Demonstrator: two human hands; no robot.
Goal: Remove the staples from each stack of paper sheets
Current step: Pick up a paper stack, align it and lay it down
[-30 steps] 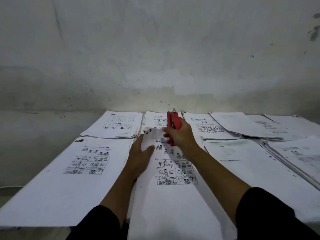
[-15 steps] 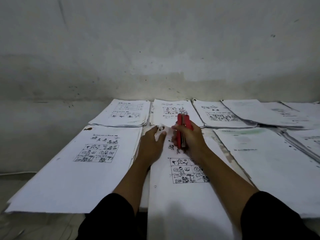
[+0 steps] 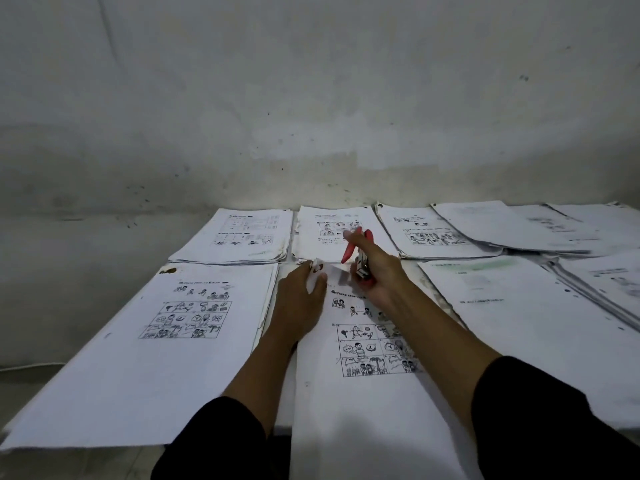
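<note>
A printed stack (image 3: 162, 327) lay at the left of the table (image 3: 429, 282), with more stacks (image 3: 239, 237) along the wall. Left hand (image 3: 299, 299) lay on the top left corner of the centre stack (image 3: 360, 393), fingers pinching its folded-up corner (image 3: 317, 271). Right hand (image 3: 375, 271) gripped a red staple remover (image 3: 362, 258) just beside that corner, over the sheet; further stacks (image 3: 519, 306) lay to the right.

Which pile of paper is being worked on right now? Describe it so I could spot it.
Find the two hands: the pile lies under them, in the near row's middle. Only its top corner is folded up, pinched by the left hand, while the right hand holds a red staple tool there.
</note>
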